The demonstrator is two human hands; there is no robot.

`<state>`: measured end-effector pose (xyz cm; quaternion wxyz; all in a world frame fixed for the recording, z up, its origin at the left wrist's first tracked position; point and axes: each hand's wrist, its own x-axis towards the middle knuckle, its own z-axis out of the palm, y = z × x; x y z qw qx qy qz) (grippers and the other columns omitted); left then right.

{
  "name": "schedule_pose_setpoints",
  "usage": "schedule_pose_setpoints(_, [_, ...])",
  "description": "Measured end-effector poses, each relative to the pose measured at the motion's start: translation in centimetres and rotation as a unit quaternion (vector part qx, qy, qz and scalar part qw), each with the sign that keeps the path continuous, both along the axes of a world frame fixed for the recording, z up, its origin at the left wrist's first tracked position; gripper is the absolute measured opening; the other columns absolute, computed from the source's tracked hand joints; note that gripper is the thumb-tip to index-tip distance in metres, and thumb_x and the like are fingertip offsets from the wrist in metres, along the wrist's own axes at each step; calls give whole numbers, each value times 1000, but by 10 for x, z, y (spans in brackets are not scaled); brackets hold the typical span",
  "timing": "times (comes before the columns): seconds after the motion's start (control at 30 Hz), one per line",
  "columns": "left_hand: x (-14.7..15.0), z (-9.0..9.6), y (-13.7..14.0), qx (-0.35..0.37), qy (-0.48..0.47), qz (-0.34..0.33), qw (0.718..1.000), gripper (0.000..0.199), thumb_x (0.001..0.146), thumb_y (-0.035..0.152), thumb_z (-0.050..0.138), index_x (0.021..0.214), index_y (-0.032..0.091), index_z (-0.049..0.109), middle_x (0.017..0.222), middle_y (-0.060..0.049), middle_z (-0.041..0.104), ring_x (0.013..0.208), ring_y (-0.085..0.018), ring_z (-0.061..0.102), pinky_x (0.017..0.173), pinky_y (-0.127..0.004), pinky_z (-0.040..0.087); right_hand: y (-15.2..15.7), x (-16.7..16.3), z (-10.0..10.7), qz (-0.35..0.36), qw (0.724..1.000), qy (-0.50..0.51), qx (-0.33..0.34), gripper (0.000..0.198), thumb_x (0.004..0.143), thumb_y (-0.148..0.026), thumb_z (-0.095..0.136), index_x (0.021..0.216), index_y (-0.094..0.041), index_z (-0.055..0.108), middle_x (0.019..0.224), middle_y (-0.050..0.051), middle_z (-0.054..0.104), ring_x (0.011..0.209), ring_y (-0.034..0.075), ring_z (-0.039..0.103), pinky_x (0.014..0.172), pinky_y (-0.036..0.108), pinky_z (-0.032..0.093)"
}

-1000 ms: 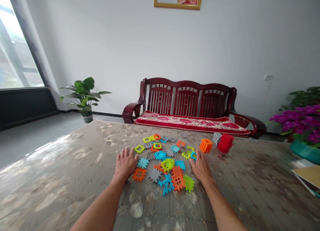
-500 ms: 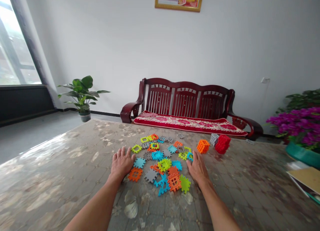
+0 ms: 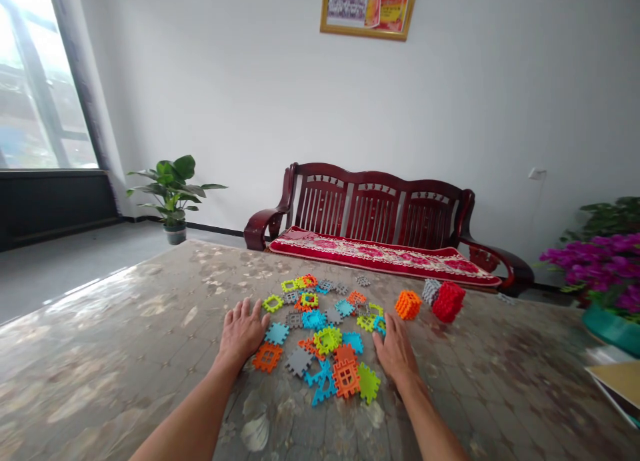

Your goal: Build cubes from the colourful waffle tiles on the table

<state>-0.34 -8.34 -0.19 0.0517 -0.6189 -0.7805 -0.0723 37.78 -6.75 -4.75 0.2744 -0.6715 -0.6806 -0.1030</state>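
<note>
My left hand (image 3: 243,333) lies flat on the patterned tablecloth, fingers stretched out and holding nothing. Just right of it are a light blue interlocking tile (image 3: 277,334) and an orange window tile (image 3: 267,358). My right hand (image 3: 395,344) rests palm down on the other side, also with nothing in it. By its fingertips lies a small blue piece (image 3: 380,324). Between both hands spreads a loose pile of plastic interlocking tiles in green, blue, grey and orange, with a green frame tile (image 3: 328,340) near the middle and a green tile (image 3: 369,382) at the near right.
Beyond my right hand stand an orange cube (image 3: 408,305), a red block (image 3: 449,302) and a grey block (image 3: 431,291). A teal flowerpot (image 3: 611,329) and papers (image 3: 616,384) sit at the right edge. A wooden bench (image 3: 375,201) stands behind the table.
The view has tilted and shifted slightly, so the scene sits a little lower in the picture. Both hands stay flat in place, and the tiles have not visibly moved.
</note>
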Motion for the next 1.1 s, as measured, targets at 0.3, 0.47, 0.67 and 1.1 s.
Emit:
schedule_pose_setpoints(0.3, [0,0,-2,-3,-5,-3,1000,59,96,47,34,147,18,42,154,-19,37,143,-34,32,115,-48,23,-3,-3,4,-39,998,-11,-37,58,87,-37,44,136,-6,48,140,21,50,135,33,43,113,42,34])
schedule_pose_setpoints(0.47, [-1,-4,0,6,1,2,1000,59,96,47,34,146,19,43,154,-19,38,143,-33,33,115,-48,23,-5,-3,8,-33,998,-15,-52,57,88,-37,42,135,-5,49,140,22,50,135,33,43,112,42,34])
schedule_pose_setpoints(0.67, [-1,-5,-1,1,9,7,1000,60,95,49,34,146,20,44,155,-17,38,143,-32,33,115,-47,24,-5,-1,4,-29,999,1,-39,55,87,-36,45,134,-8,50,139,21,51,134,33,44,112,43,34])
schedule_pose_setpoints(1.1, [2,-1,-4,-20,8,15,1000,61,95,50,31,148,21,42,157,-16,34,145,-32,30,116,-46,22,-12,-2,13,-40,997,-33,-60,48,91,-33,44,132,-9,52,131,21,57,123,32,54,103,39,40])
